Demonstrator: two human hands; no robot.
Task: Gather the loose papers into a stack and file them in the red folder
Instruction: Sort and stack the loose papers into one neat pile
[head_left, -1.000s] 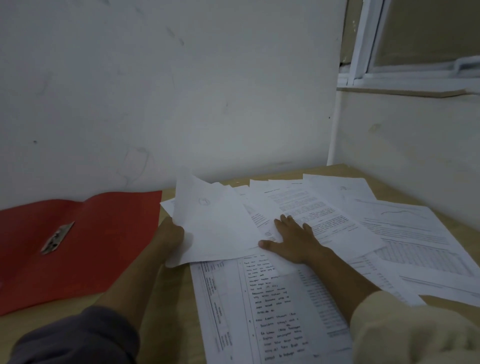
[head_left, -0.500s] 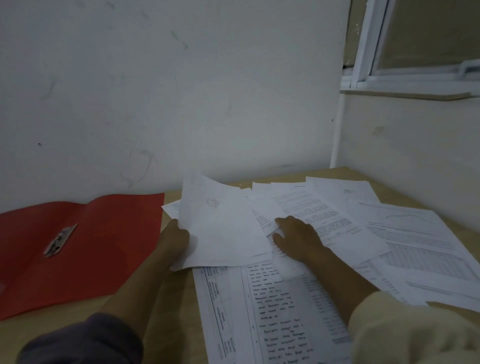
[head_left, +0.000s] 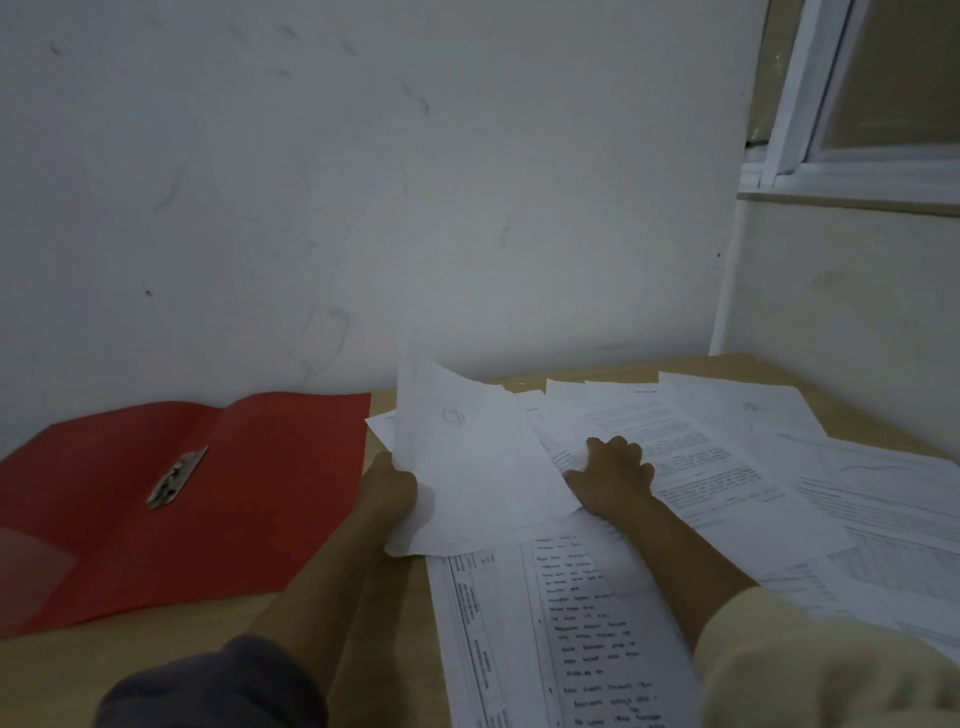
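Loose printed papers (head_left: 727, 483) lie fanned across the right half of the wooden table (head_left: 171, 654). My left hand (head_left: 389, 491) grips the left edge of a few mostly blank sheets (head_left: 472, 462) and holds them tilted up off the table. My right hand (head_left: 613, 480) rests on the spread papers just right of those sheets, fingers curled on a printed page. The red folder (head_left: 260, 499) lies open and flat at the left, its metal clip (head_left: 176, 475) showing near the fold.
A white wall stands close behind the table and another closes off the right side under a window frame (head_left: 810, 156). A large printed table sheet (head_left: 561, 639) lies at the near edge between my forearms.
My left hand has raised the blank sheets steeper and a little rightward. The fingers of my right hand have gone from flat to curled on the page.
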